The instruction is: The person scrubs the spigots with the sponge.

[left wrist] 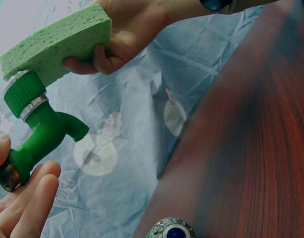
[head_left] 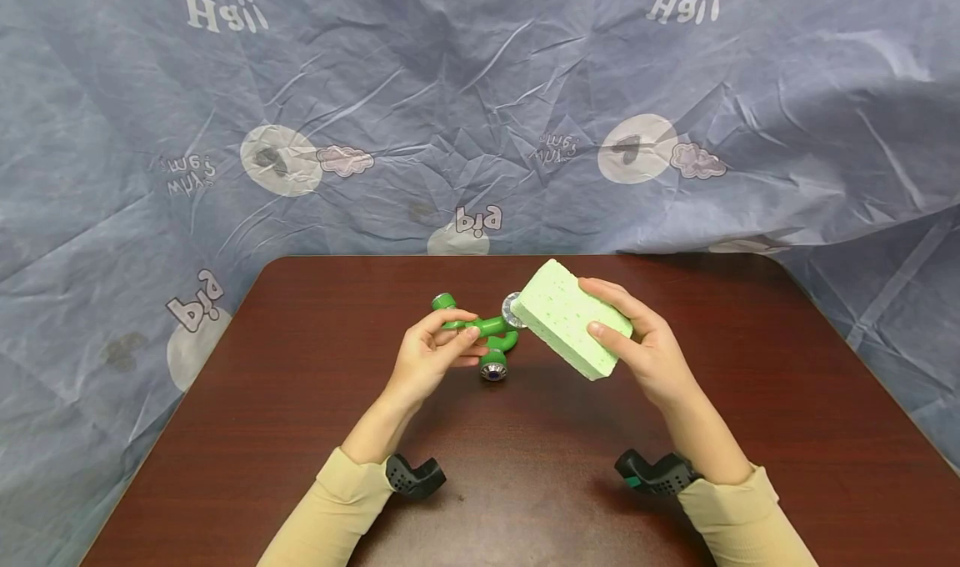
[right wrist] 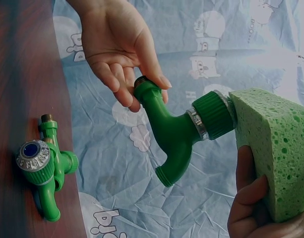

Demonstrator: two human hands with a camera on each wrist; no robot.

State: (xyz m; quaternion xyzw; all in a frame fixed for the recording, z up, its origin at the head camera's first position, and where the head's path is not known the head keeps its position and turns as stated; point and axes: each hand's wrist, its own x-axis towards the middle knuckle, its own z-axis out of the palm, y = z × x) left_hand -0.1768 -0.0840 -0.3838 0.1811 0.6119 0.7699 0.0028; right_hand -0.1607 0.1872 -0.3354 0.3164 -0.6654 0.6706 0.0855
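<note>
My left hand [head_left: 431, 354] pinches a green plastic tap [right wrist: 171, 131] by its threaded inlet end, between thumb and fingers. The tap is held up above the table, its short spout angled down in the right wrist view. In my right hand [head_left: 656, 354] is a thick, pale green sponge [head_left: 573, 321], gripped at one end with the thumb on its broad face. The sponge's near end meets the ribbed, silver-rimmed knob [right wrist: 213, 116] of the tap. My left fingers overlap part of the tap in the head view.
More green taps [right wrist: 51, 171] lie close together on the dark red-brown table [head_left: 300, 417], behind and below the left hand; one has a silver knob top with a blue centre [head_left: 493, 373]. A blue-grey printed cloth [head_left: 480, 117] hangs behind the table.
</note>
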